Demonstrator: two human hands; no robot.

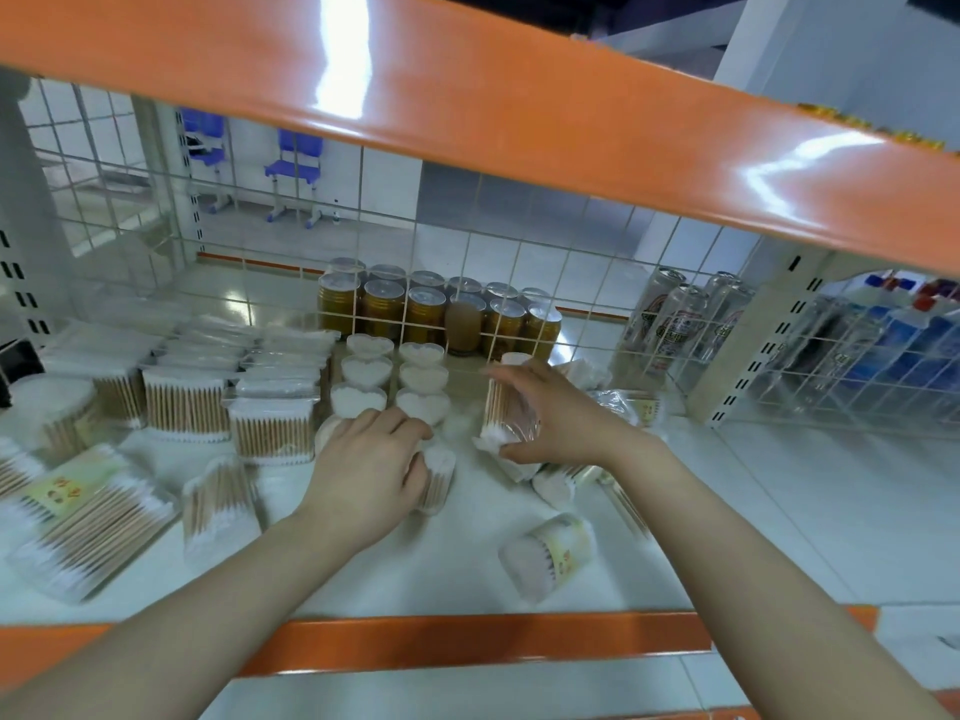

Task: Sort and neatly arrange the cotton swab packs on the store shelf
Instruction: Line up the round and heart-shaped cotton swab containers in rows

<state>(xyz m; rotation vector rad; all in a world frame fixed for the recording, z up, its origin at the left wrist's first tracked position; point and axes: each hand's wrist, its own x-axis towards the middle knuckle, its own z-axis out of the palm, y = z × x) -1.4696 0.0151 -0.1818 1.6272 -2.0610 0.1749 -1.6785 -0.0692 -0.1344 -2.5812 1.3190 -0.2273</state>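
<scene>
My right hand (550, 413) grips a clear pack of wooden cotton swabs (501, 407), held upright just above the white shelf (779, 511). My left hand (369, 470) curls over a small swab pack (439, 475) lying on the shelf in front of the heart-shaped swab boxes (395, 376). Those boxes stand in two short rows. To the left, rectangular swab packs (187, 402) stand in lines. A flat pack (93, 522) and a small bag (218, 496) lie at the front left. A round tub (550, 556) lies on its side at the front right.
Gold cans (431, 309) and tall silver cans (675, 319) stand behind a white wire grid (571, 272). The orange upper shelf beam (519, 111) hangs overhead and an orange front edge (467, 641) runs below my arms. Loose swab bags (623, 402) lie under my right wrist.
</scene>
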